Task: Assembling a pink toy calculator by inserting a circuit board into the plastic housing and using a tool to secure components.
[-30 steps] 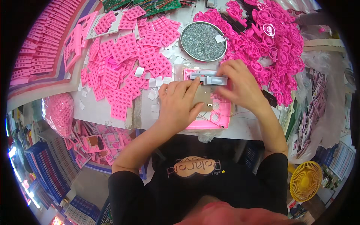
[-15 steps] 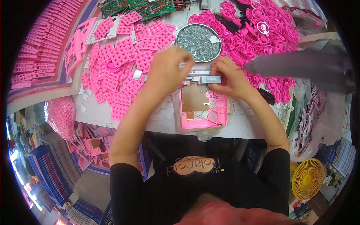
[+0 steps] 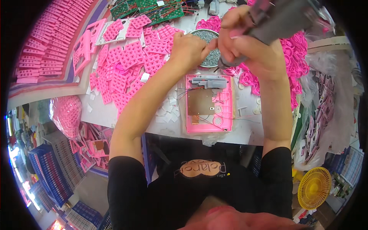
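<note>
My right hand (image 3: pixel 255 51) is wrapped round a dark grey power screwdriver (image 3: pixel 278 23), whose bit points down-left between the dish and the case. Over the left part of a round metal dish of small screws (image 3: pixel 207 60), my left hand (image 3: pixel 188 50) is closed, fingertips toward the screwdriver; whatever they pinch is hidden. Below both hands, an open pink plastic case (image 3: pixel 229 105) lies on the table. A grey plastic mechanism (image 3: pixel 209 82) sits across its far end. A brown board (image 3: pixel 200 102) and thin wires lie inside the case.
Pink button pads (image 3: pixel 132 55) are heaped left of the dish, and pink ring-shaped parts (image 3: pixel 297 73) on the right. Green circuit boards (image 3: pixel 165 13) with wires lie at the back. Stacked pink pieces (image 3: pixel 50 42) stand far left. A yellow basket (image 3: pixel 314 188) is low on the right.
My right hand has left the grey mechanism and taken hold of the screwdriver, which has swung in over the dish. The mechanism now lies in the case. My left hand has moved up-right to the dish.
</note>
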The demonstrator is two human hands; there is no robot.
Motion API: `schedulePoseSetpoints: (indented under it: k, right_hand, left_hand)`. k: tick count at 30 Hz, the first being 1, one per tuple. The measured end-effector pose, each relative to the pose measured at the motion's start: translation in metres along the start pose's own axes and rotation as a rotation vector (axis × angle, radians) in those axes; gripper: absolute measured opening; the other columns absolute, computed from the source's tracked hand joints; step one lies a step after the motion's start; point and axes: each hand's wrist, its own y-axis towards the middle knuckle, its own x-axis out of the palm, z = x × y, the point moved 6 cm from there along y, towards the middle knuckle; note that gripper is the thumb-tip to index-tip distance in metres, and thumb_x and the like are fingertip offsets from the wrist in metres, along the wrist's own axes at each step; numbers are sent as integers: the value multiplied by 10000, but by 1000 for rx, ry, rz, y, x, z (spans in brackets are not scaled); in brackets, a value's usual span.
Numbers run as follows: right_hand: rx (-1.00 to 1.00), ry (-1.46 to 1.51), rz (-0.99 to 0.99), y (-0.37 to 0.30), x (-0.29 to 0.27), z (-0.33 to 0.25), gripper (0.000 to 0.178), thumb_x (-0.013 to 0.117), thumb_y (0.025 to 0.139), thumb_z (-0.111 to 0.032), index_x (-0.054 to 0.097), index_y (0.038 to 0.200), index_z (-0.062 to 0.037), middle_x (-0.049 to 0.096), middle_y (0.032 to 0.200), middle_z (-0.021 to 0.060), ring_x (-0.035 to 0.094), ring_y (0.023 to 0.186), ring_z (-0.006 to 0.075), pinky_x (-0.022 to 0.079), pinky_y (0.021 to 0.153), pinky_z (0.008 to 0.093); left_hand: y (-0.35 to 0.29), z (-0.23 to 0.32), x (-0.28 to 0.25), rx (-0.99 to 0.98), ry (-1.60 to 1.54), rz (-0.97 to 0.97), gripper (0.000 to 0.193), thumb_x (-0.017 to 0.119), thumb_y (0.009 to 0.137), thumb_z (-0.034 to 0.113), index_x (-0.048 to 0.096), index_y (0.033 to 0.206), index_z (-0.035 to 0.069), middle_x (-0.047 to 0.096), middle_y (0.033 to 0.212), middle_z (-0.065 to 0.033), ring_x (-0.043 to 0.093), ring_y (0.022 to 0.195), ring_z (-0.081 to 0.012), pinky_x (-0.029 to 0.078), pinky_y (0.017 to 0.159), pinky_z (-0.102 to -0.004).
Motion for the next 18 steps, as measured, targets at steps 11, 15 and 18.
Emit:
schedulePoseSetpoints:
  k: [11, 15, 18]
  right_hand:
    - [-198, 13, 407, -53, 55, 6, 606, 748, 902, -163, 455, 1420, -50, 592, 714, 82, 598, 657, 216, 503, 637, 362]
    - [-189, -54, 336, -63, 56, 5, 650, 759, 912, -186, 417, 1452, -69, 592, 712, 90, 603, 660, 224, 518, 636, 375]
    - [-189, -79, 276, -64, 58, 8, 604, 752, 920, -162, 425, 1422, -91, 580, 697, 90, 593, 653, 217, 514, 614, 370]
  left_hand:
    - [-92, 86, -64, 14, -379, 80, 104, 793, 775, 184, 706, 831, 170, 667, 786, 53, 602, 839, -169, 311, 889, -440]
    - [-93, 88, -65, -70, -509, 39, 118, 802, 764, 171, 721, 849, 173, 668, 783, 47, 600, 825, -165, 313, 881, -420]
    - [-93, 85, -62, -71, -556, 36, 135, 811, 754, 170, 724, 857, 171, 654, 762, 44, 599, 810, -170, 312, 864, -414]
